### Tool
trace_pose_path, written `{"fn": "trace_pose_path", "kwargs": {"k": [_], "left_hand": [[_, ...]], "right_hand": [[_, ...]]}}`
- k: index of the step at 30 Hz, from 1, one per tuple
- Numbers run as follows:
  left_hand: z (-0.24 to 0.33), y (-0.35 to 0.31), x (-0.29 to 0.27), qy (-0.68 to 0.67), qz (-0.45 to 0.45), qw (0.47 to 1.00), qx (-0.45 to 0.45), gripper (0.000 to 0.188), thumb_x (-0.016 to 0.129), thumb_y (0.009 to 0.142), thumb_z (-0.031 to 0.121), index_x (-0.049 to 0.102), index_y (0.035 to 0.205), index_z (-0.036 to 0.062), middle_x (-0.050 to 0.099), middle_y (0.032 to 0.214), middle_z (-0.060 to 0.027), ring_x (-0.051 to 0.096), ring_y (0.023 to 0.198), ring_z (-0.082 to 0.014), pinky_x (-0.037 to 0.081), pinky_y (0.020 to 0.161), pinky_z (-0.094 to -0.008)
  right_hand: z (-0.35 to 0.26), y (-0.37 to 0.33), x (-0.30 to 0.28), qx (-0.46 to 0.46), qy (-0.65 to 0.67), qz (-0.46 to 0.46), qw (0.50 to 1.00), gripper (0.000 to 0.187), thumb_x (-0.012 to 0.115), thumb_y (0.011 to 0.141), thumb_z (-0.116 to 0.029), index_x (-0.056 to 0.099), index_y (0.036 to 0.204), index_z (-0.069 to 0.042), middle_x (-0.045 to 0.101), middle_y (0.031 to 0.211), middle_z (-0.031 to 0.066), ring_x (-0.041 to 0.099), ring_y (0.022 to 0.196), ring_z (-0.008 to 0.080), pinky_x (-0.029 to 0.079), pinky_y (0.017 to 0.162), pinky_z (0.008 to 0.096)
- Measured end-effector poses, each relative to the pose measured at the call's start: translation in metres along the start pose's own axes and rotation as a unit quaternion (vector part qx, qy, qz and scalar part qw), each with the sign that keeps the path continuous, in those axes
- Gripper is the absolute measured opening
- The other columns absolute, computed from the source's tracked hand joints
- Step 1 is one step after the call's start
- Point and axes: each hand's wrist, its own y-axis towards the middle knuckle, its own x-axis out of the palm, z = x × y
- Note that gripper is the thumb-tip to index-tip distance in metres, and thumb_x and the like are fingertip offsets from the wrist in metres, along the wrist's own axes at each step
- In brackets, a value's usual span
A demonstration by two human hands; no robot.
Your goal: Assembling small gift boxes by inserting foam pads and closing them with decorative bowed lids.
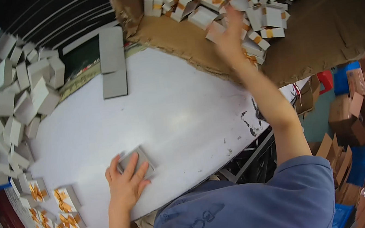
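Note:
On the white tabletop [168,111], my left hand [126,185] rests over a small grey box [146,160], its fingers laid across the top and round the edges. My right arm stretches far out over a cardboard carton [182,44]. There my right hand [230,42], slightly blurred, reaches with fingers apart into a heap of white box lids [274,16] with gold ribbon bows. A lid lies right beside its thumb; no firm grip on it shows.
Plain grey-white boxes [12,100] are piled high at the left. Several bow-topped boxes [66,199] stand at the near left corner. Two flat grey pieces [111,54] lie at the table's far edge. Opened cardboard cartons [346,114] crowd the floor on the right.

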Motion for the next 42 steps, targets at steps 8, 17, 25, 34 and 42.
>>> {"fn": "trace_pose_path", "kwargs": {"k": [8, 17, 25, 34, 42], "left_hand": [[0.013, -0.037, -0.002, -0.03, -0.054, 0.998, -0.014, 0.037, 0.071, 0.065, 0.023, 0.067, 0.101, 0.0161, 0.056, 0.12, -0.0066, 0.04, 0.11, -0.0417, 0.035, 0.092, -0.0515], [0.023, -0.03, 0.006, -0.052, 0.025, 0.996, -0.061, 0.028, 0.07, 0.066, 0.023, 0.069, 0.093, 0.0152, 0.06, 0.111, -0.0072, 0.043, 0.107, -0.0396, 0.036, 0.092, -0.0494], [0.024, -0.026, 0.003, -0.041, 0.017, 0.996, -0.071, 0.027, 0.07, 0.067, 0.022, 0.069, 0.093, 0.0154, 0.06, 0.111, -0.0078, 0.042, 0.108, -0.0394, 0.035, 0.093, -0.0494], [0.005, -0.043, -0.005, 0.031, 0.123, 0.966, -0.224, 0.033, 0.072, 0.066, 0.014, 0.068, 0.098, 0.0152, 0.04, 0.132, -0.016, 0.036, 0.117, -0.0417, 0.034, 0.096, -0.0487], [0.013, -0.08, 0.0, -0.07, 0.207, 0.942, -0.253, 0.03, 0.07, 0.066, 0.013, 0.066, 0.096, 0.0108, 0.036, 0.134, -0.0177, 0.036, 0.119, -0.0368, 0.032, 0.099, -0.0454]], "right_hand": [[0.107, 0.143, -0.138, 0.324, -0.292, 0.111, 0.893, 0.087, 0.068, 0.068, -0.05, 0.031, 0.133, -0.006, 0.037, 0.136, 0.0202, 0.038, 0.122, 0.0341, 0.031, 0.099, 0.0447], [0.157, 0.107, -0.098, 0.303, 0.246, -0.011, 0.921, 0.07, 0.069, 0.075, -0.047, 0.046, 0.123, -0.001, 0.055, 0.117, 0.0118, 0.06, 0.097, 0.0209, 0.051, 0.078, 0.0314], [0.064, 0.047, 0.017, 0.248, 0.363, -0.083, 0.895, 0.042, 0.068, 0.08, -0.038, 0.059, 0.101, -0.003, 0.063, 0.087, 0.0041, 0.06, 0.067, 0.0117, 0.049, 0.059, 0.0241], [-0.091, -0.073, 0.053, -0.022, 0.165, -0.502, 0.849, 0.038, 0.065, 0.081, -0.034, 0.06, 0.09, 0.003, 0.061, 0.085, 0.0057, 0.054, 0.068, 0.0125, 0.045, 0.059, 0.0275], [-0.175, -0.123, 0.054, -0.19, -0.208, -0.673, 0.684, 0.045, 0.07, 0.073, -0.035, 0.055, 0.096, 0.0, 0.059, 0.097, 0.018, 0.058, 0.082, 0.0274, 0.044, 0.067, 0.0358]]}}
